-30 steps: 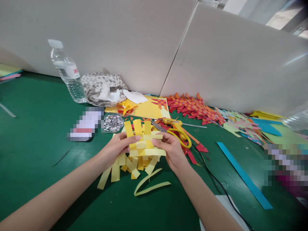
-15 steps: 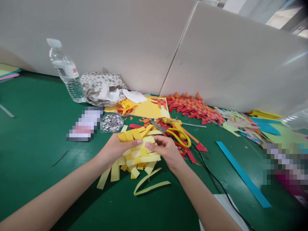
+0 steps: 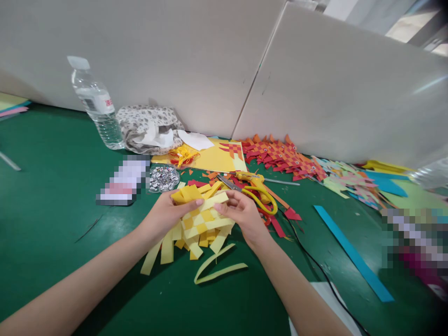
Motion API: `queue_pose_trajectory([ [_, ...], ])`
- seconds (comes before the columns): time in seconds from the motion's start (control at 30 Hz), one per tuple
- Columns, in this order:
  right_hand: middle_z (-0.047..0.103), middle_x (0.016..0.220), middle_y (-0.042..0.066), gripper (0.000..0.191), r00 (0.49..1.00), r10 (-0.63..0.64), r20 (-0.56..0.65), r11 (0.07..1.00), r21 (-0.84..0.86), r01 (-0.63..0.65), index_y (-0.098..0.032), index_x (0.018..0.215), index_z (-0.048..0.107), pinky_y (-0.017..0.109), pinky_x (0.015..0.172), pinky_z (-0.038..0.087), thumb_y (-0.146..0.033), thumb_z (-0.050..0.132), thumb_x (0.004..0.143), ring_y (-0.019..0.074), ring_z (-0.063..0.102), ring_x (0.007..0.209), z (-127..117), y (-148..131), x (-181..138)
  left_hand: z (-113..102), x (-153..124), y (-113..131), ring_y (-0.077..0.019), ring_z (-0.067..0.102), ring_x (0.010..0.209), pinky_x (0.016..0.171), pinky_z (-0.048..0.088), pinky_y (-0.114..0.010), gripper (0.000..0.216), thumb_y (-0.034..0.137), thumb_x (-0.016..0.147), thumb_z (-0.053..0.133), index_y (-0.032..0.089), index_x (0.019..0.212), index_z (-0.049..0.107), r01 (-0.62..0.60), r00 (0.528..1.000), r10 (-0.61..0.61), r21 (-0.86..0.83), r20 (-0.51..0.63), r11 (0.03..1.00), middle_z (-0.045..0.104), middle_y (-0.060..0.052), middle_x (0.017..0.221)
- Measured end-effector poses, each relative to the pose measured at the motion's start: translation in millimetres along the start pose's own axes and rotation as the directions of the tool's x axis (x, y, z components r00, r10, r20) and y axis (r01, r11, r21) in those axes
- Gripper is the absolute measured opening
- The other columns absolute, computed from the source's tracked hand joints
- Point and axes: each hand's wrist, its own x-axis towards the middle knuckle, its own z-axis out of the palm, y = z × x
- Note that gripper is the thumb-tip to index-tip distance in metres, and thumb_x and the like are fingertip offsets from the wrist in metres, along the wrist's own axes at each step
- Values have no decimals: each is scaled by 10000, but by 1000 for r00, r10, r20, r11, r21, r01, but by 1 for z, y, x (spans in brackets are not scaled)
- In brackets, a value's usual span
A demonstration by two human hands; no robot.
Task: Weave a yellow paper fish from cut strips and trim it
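Observation:
Between both hands is a piece of woven paper strips in pale and deep yellow, held above the table. My left hand grips its left side, thumb on top. At its right edge my right hand pinches a pale yellow strip, with the thumb on the near face and the fingers behind. Loose yellow strips lie under and around the weave, partly hidden by it. A folded pale strip rests nearer me on the green table.
Scissors with yellow handles and a yellow glue gun lie just beyond my right hand, its black cable trailing nearer. Further back are googly eyes, red-orange woven paper fish and a water bottle. A blue strip lies right.
A pale strip at the top of the weave now extends flat toward my right hand. That hand's fingers have shifted slightly; my left hand stays nearly in place.

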Motion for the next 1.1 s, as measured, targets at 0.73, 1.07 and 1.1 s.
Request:
queue_pose_trajectory([
  [0.73, 697, 810, 17, 502, 999, -36, -20, 998, -58, 34, -210, 978, 540, 310, 693, 516, -323, 792, 558, 174, 655, 726, 3, -3, -3, 2, 0, 6, -209, 680, 698, 615, 539, -303, 374, 411, 589, 760, 166, 848, 647, -78, 977, 87, 55, -194, 995, 728, -54, 855],
  [1.07, 680, 719, -6, 528, 994, -78, -70, 997, 23, 80, -202, 976, 525, 317, 680, 544, -307, 802, 538, 159, 648, 679, 2, -3, -1, 4, -2, 6, -192, 669, 699, 636, 539, -294, 340, 393, 590, 766, 178, 817, 632, -88, 969, 93, 31, -229, 996, 713, -32, 816],
  [1.1, 676, 700, -11, 528, 995, -75, -66, 997, 28, 77, -201, 975, 523, 319, 680, 547, -304, 802, 539, 154, 646, 666, 2, -3, -1, 4, -2, 6, -192, 668, 703, 640, 538, -294, 337, 394, 592, 765, 178, 814, 631, -92, 969, 96, 29, -228, 995, 711, -32, 818],
])
